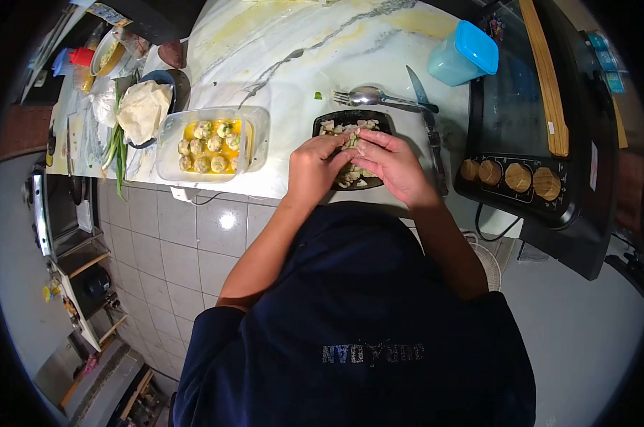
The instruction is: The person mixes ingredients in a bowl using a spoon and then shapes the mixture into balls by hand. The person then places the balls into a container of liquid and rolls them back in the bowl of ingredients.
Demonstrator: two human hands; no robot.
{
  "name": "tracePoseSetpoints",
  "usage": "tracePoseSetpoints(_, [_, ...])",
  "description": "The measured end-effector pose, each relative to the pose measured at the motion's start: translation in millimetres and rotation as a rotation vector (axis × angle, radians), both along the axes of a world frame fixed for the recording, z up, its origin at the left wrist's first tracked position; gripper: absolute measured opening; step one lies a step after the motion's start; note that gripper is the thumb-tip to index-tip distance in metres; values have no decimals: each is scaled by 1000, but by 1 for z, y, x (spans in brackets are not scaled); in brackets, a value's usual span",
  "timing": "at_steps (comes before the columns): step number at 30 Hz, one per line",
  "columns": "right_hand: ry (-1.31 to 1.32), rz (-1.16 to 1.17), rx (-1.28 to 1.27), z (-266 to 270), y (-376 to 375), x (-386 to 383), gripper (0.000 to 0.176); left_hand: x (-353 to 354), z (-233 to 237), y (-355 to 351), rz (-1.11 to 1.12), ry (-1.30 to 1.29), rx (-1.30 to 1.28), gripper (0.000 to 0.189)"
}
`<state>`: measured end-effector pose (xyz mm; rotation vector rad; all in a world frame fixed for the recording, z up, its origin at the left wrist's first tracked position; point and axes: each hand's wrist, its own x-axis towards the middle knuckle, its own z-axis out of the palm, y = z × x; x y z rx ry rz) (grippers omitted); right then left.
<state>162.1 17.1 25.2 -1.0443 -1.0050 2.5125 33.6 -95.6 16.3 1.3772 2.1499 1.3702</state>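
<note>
Over a black tray (342, 183) of pale chopped food (329, 127), my left hand (312, 166) and my right hand (397, 165) meet at the fingertips. Between them is a small pale-green lump of the chopped mixture (352, 141), partly hidden by my fingers. Both hands are closed on it. To the left stands a clear plastic container (167, 165) with several pale round balls (214, 144) lying in yellow liquid.
Behind the tray lie a spoon (365, 95), a fork (342, 98) and a knife (416, 84). A blue-lidded tub (464, 53) stands near a black toaster oven (528, 128) at the right. Flat pale sheets (145, 111) and green onions (114, 151) are at the left.
</note>
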Motion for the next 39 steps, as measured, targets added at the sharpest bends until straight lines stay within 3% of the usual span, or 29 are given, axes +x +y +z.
tracePoseSetpoints(1, [-34, 49, 90, 0, 0, 1, 35, 1, 1, 0, -1, 0, -1, 25])
tracePoseSetpoints(8, [-105, 9, 52, 2, 3, -6, 32, 4, 5, 3, 17, -38, 31, 28])
tracePoseSetpoints(13, [17, -139, -44, 0, -2, -13, 25, 8, 15, 5, 10, -9, 48, 33])
tracePoseSetpoints(16, [-13, -108, -54, 2, -2, -13, 26, 9, 14, 5, 17, 71, 1, 35])
tracePoseSetpoints(19, [-42, -41, 49, 7, -1, -11, 26, 1, 14, 6, 42, -19, -56, 35])
tracePoseSetpoints(25, [-38, -16, 11, 13, 15, -14, 28, -12, 25, 12, -213, 45, 60, 33])
tracePoseSetpoints(31, [-27, 40, 67, 20, 13, -14, 32, -25, 22, 16, -267, 149, 16, 35])
tracePoseSetpoints(38, [50, -108, 9, 11, 11, -13, 27, -6, 24, 12, -127, -9, 15, 43])
tracePoseSetpoints(39, [51, -108, 8, 8, 10, -14, 27, 1, 21, 11, -26, -84, -31, 44])
